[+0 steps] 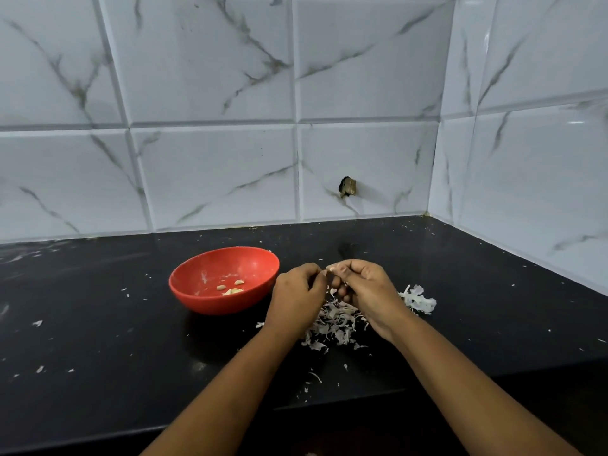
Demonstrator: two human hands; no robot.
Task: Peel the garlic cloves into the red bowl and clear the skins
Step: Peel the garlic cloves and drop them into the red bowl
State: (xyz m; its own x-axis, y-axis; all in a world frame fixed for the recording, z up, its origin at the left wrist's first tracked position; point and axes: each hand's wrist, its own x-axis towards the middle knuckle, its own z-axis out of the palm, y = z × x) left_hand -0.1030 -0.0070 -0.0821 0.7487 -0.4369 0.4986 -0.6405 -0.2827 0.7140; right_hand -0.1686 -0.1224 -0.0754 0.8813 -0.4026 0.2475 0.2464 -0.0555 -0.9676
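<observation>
A red bowl (223,279) sits on the black counter, left of my hands, with several peeled garlic cloves (232,287) at its bottom. My left hand (296,297) and my right hand (365,291) meet just right of the bowl, fingers curled, pinching a small garlic clove (331,270) between their fingertips. The clove is mostly hidden by the fingers. A pile of papery garlic skins (335,324) lies on the counter under and between my hands, with a larger white clump of skins (419,299) to the right of my right hand.
The black counter (98,324) runs to a marble-tiled wall (214,176) behind and on the right, forming a corner. Small skin flecks are scattered over the counter. A dark chipped hole (347,186) marks the back wall. The counter's front edge (98,437) is near me.
</observation>
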